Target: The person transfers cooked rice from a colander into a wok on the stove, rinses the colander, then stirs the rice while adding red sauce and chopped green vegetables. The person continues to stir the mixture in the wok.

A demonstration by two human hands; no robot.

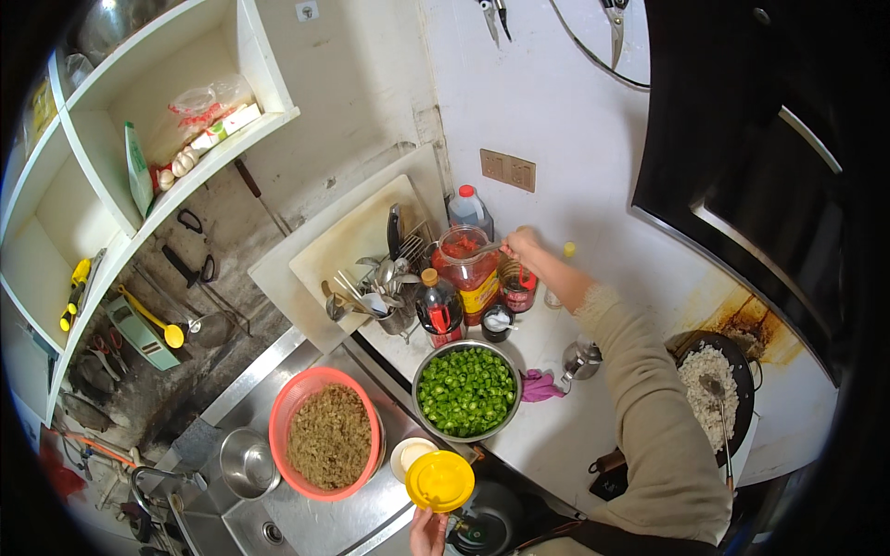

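My left hand (428, 534) holds a round yellow dish (439, 481) by its near rim, above the sink's edge. A small white bowl (410, 455) with pale contents is partly covered by the dish. My right hand (521, 244) grips the handle of a metal spoon (487, 248) whose head is hidden inside a large clear jar (480, 281). Chopped red sauce (459, 244), apparently chili, fills much of this jar. In front of it are a dark bottle with an orange cap (439, 306) and a small black pot of white granules (498, 322).
A metal bowl (518, 389) of chopped green peppers sits on the counter. Beside it, a coral colander (278, 445) with brown minced food is over the sink (313, 525). To the right, a wok (742, 389) holds white crumbly food and a ladle. A utensil holder (394, 321) stands behind.
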